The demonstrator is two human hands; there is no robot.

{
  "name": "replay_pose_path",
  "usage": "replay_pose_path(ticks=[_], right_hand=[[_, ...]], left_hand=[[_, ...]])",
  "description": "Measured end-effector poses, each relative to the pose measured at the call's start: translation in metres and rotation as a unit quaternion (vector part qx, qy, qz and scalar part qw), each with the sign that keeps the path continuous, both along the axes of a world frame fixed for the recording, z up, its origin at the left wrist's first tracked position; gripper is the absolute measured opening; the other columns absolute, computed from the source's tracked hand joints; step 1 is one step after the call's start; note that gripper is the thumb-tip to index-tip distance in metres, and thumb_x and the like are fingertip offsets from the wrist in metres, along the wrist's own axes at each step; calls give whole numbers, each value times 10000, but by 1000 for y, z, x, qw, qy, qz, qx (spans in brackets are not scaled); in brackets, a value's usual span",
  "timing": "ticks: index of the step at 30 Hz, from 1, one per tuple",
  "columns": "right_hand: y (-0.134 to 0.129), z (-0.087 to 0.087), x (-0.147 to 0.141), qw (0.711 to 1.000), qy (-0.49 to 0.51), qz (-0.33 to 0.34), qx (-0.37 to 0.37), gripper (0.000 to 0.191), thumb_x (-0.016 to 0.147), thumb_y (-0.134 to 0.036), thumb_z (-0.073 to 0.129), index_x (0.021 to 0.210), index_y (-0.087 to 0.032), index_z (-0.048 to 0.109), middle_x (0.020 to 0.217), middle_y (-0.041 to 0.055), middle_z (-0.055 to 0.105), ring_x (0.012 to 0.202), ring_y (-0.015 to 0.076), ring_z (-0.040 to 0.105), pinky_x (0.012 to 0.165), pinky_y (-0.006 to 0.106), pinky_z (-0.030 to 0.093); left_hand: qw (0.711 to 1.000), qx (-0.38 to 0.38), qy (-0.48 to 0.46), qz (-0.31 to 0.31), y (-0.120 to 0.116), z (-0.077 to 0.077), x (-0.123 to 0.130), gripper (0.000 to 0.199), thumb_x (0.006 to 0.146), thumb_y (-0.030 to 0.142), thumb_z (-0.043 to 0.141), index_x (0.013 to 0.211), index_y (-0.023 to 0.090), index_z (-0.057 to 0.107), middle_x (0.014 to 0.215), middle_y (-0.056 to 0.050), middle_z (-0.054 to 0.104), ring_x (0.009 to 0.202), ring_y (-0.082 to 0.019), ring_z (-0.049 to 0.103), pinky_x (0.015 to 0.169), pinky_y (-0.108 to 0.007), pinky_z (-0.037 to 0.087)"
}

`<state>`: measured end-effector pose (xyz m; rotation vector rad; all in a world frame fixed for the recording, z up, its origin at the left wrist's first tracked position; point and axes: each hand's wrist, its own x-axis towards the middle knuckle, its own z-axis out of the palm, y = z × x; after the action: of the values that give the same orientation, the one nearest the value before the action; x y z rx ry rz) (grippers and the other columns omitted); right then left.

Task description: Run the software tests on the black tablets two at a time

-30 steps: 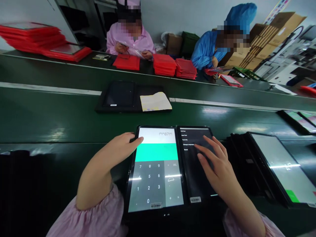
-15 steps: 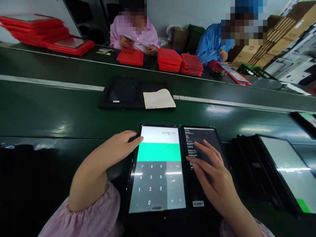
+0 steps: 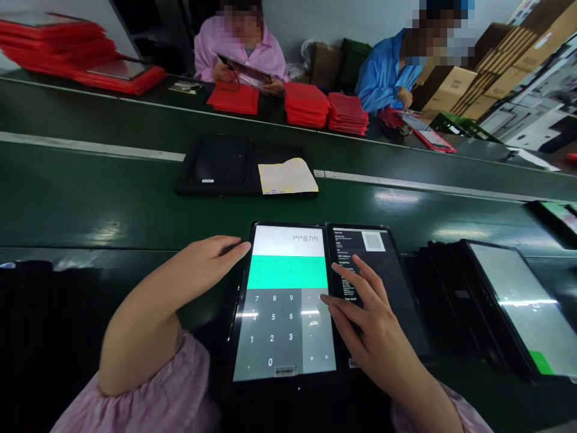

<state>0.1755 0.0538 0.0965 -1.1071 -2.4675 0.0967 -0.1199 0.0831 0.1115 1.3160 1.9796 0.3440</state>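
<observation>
Well, the left hand [image 3: 198, 261] lies flat and open, its fingertips just at the edge of a calculator-screen tablet [image 3: 282, 304]. The right hand [image 3: 372, 328] spreads its curved fingers [image 3: 365, 273] wide over a neighbouring black-framed tablet [image 3: 381, 288] showing a QR code [image 3: 374, 242]. Both glossy slabs lie side by side, long axes pointing away, on a dark green conveyor belt [image 3: 90, 210].

Pale pink sleeves [image 3: 135, 391] gather into ruffled elastic cuffs [image 3: 192, 355], leaving the left hand [image 3: 202, 261] and right hand [image 3: 369, 325] bare.
</observation>
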Motion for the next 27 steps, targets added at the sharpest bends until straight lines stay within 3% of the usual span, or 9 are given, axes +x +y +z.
replay_pose_path(ticks=[4,10,17,23,27], right_hand=[[-1,-2,-1,1000,0,-5,5,344,1083,-268,504,1078,-240,847,1423,131,687,1515,413,473,1026,634,643],[0,1,-1,1000,-9,-3,-15,343,1085,-283,504,1112,-256,845,1442,126,680,1538,410,444,1069,650,612],[0,10,-10,999,-34,-16,-31,422,1106,-319,452,949,-230,834,1412,119,701,1506,416,489,1052,656,626],[3,-2,-29,999,-20,-50,0,407,1115,-318,414,1284,-217,770,1528,182,586,1555,440,401,1060,685,596],[8,-10,-33,998,-44,-43,-12,418,1117,-322,402,1319,-256,762,1595,141,535,1594,456,318,1120,718,531]], left_hand=[[1000,7,6,-2,-3,-4,0,869,789,729,355,1363,180,707,1513,-124,670,1443,-389,561,1158,-486,468],[999,21,-20,-32,-7,-4,0,738,831,767,360,1171,273,788,1359,-74,766,1336,-380,646,1008,-449,564],[999,26,-22,-37,-10,2,0,781,912,721,371,1352,178,718,1484,-114,694,1414,-409,581,1114,-474,494],[998,36,-12,-46,-10,-2,-1,794,921,697,358,1382,151,704,1496,-136,682,1426,-407,577,1125,-478,499],[999,38,11,-33,-9,-6,-4,795,889,721,357,1352,197,732,1475,-117,701,1417,-393,591,1100,-451,529]])
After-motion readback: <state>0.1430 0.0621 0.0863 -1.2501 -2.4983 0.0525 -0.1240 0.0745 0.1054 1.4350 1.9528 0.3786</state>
